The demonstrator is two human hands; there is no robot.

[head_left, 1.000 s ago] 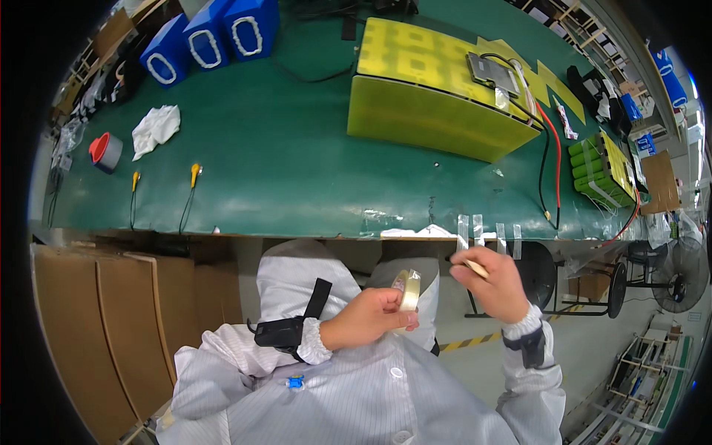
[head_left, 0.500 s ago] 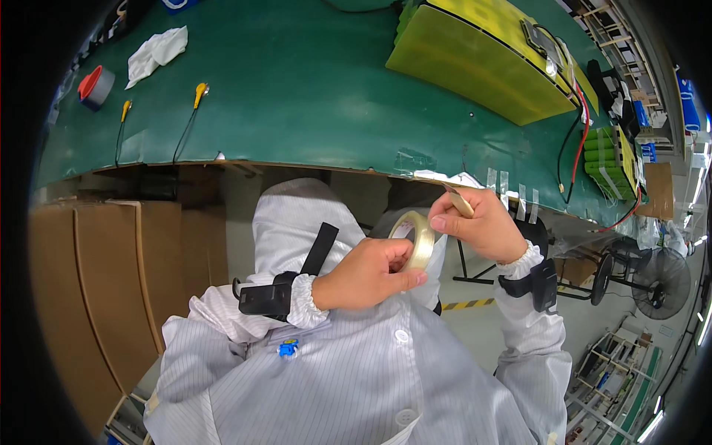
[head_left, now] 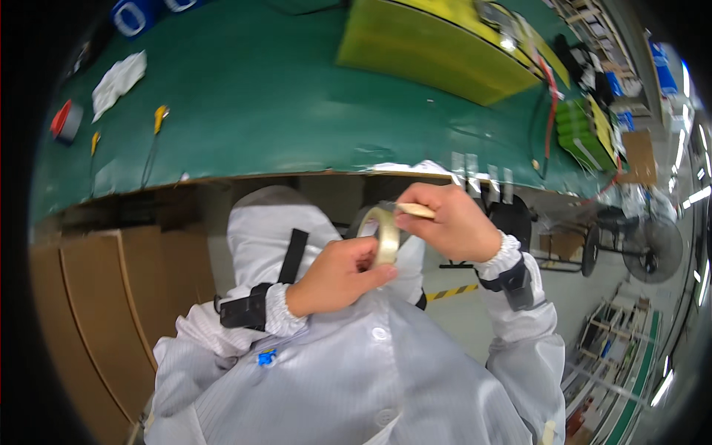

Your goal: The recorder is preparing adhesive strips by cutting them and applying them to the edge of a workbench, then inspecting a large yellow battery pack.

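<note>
My left hand (head_left: 335,276) is closed around a roll of clear tape (head_left: 389,239), its fingers inside the ring and the thumb below. My right hand (head_left: 454,221) grips a small knife (head_left: 417,211) by its pale beige handle. The dark tip of the knife points left, at the top of the roll; whether it touches the tape cannot be told. Both hands are over my lap, just below the front edge of the green table (head_left: 259,111). Several short strips of clear tape (head_left: 472,172) hang from that edge, beyond my right hand.
On the table stand a large yellow-green block (head_left: 415,55) with wires and a smaller green battery pack (head_left: 582,133). A white cloth (head_left: 119,83), a red-and-grey roll (head_left: 65,121) and two yellow-ended leads (head_left: 159,119) lie at left. Cardboard boxes (head_left: 93,297) stand lower left; a fan (head_left: 653,252) stands right.
The knife has turned from pointing up to pointing left, its tip now by the top of the tape roll. My right hand has come over the roll. The whole view has shifted slightly.
</note>
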